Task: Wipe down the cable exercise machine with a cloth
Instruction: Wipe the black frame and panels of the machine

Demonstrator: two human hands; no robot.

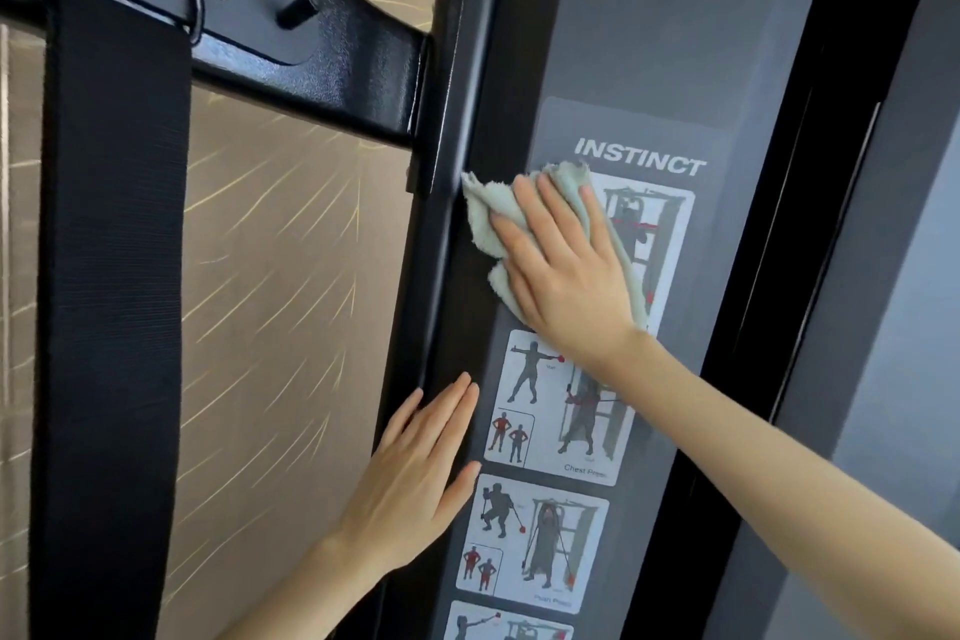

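On the grey upright of the cable exercise machine (649,42), my right hand (566,270) presses the pale green cloth (480,218) flat with straight fingers; my left hand (410,478) rests spread below. Soft, light, I judge: palm its middle.

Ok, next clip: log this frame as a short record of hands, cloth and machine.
right hand: flat, pressing the cloth on the panel
cloth: pale green, bunched, over the top exercise picture
left hand: flat against the dark frame beside the panel, holding nothing
panel: grey upright, INSTINCT label, exercise chart
strap: black, hangs from the crossbar at left
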